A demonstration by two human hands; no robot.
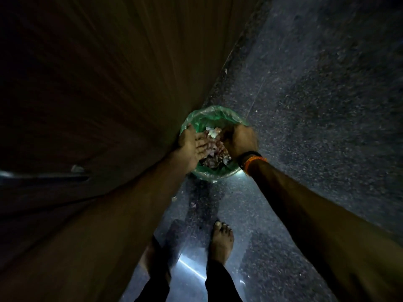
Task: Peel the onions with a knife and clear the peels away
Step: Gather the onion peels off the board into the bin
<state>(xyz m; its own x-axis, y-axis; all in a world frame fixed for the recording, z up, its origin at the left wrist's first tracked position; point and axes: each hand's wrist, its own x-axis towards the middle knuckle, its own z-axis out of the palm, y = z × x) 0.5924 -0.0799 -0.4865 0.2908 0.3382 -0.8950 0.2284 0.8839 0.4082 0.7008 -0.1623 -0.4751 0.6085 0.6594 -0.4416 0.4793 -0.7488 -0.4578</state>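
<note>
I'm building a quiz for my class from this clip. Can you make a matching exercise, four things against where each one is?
Things
1. bin liner
2. onion peels
3. wristbands
4. stray peel bits

Places
A. on the floor in front of the bin
B. on the right forearm
C. piled inside the bin
D. folded over the bin's rim

Pairs: 1-D, 2-C, 3-B, 4-A

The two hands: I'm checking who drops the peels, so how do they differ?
The left hand lies with fingers straight, over the peels; the right hand is curled, knuckles up. The right wrist wears bands; the left is bare. Both are over the green-lined bin.
</note>
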